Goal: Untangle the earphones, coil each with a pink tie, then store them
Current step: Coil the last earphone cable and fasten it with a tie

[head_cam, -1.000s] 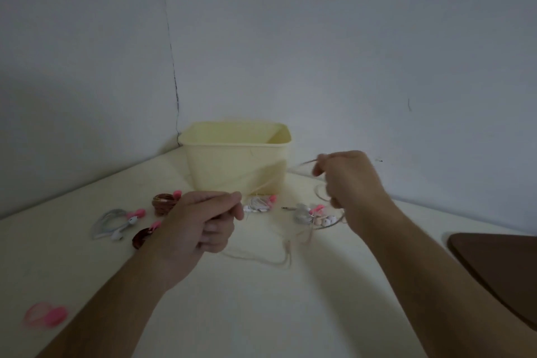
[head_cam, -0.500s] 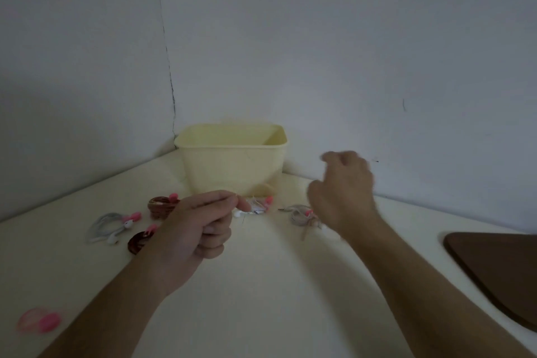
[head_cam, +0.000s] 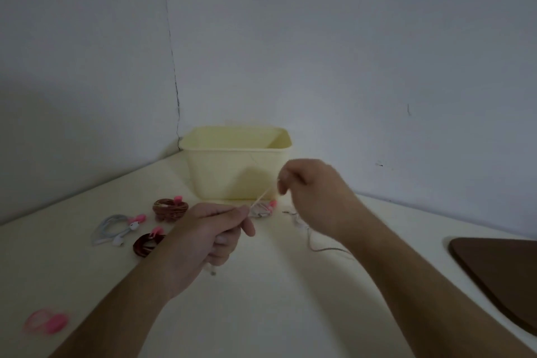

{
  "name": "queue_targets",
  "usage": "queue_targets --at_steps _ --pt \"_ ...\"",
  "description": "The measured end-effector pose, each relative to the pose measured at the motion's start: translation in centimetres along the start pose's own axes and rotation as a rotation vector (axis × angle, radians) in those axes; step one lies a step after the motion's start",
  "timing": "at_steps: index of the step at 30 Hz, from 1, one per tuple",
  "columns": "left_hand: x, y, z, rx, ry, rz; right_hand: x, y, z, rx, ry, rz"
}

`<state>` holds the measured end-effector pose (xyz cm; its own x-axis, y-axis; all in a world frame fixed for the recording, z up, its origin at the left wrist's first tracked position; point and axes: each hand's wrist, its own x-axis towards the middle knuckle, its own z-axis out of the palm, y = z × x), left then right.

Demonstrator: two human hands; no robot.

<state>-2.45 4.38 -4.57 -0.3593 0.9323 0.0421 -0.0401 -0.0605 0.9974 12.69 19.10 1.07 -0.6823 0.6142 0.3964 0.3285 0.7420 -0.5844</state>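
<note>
**Winding a pale earphone cord between two hands**

We hold a pale earphone cord (head_cam: 263, 197) stretched in the air above the cream table (head_cam: 261, 314). Our left hand (head_cam: 209, 238) is closed in a loose fist around one part of it, thumb and forefinger pinching the strand, and a short end with what looks like the plug hangs out below the palm. Our right hand (head_cam: 313, 195) is raised in front of the yellow bin (head_cam: 235, 166), its fingers curled in on the cord; its grip is blurred, so we cannot tell how tightly it pinches. The rest of the cord trails down onto the table just right of our hands.

Four bundles already lie coiled with pink ties: a white one (head_cam: 112, 229) at the left, two reddish-brown ones (head_cam: 170, 208) (head_cam: 146, 244) beside it, and a small pale one (head_cam: 263, 209) right by the foot of the bin. A spare pink tie (head_cam: 48, 322) lies near the table's front left edge. A dark brown board (head_cam: 499, 276) sits at the right.

We judge the cord light, limp and thin, likely to slip and spring back out of its loops. It is best pinched near the plug and fed through the fingertips. Pulling at the earbud joints could strain them.
</note>
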Motion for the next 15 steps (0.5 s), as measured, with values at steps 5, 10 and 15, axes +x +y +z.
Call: queue_targets --at_steps 5,10,15 --pt "0.0 0.0 -0.2 -0.143 -0.117 0.009 0.4 2.0 -1.2 0.049 0.228 0.235" --pt "0.0 0.1 -0.4 -0.329 -0.258 0.062 0.1 1.8 0.4 -0.066 0.031 0.284" --pt "-0.3 -0.3 -0.5 -0.360 -0.310 0.185 -0.9 1.2 1.9 -0.133 -0.024 0.267"
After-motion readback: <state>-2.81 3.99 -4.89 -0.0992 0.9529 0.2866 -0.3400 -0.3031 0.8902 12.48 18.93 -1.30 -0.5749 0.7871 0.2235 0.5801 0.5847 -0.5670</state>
